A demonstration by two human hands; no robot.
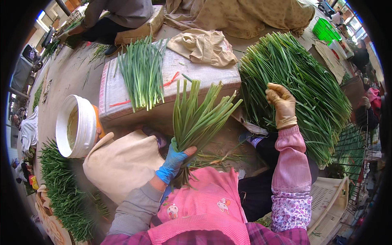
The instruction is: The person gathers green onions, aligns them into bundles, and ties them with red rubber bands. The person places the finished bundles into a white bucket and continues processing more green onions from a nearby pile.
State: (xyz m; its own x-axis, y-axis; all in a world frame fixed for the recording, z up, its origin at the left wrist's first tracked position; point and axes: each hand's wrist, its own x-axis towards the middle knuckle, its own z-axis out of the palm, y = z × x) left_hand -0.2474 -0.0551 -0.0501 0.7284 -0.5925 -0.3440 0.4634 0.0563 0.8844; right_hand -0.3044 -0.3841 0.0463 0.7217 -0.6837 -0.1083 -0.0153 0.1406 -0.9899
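Observation:
My left hand point(175, 161), in a torn blue glove with the thumb bare, grips a bunch of garlic chives point(196, 122) above my lap. Their pale cut ends fan upward and the leaves hang below the fist. My right hand point(280, 102), in a tan rubber glove, is raised in front of a large heap of chives point(300, 82). Its fingers are curled in, and no stalk shows between them. On a white-wrapped block point(202, 80) before me lies a flat row of chives point(142, 73), with red ties point(171, 80) beside it.
A tan cloth point(203, 47) is crumpled on the block's far side. To my left stand a white bucket point(82, 128) holding liquid and a dense pile of chives point(65, 190). A plastic crate point(330, 199) sits at right. Another person point(122, 18) works ahead at upper left.

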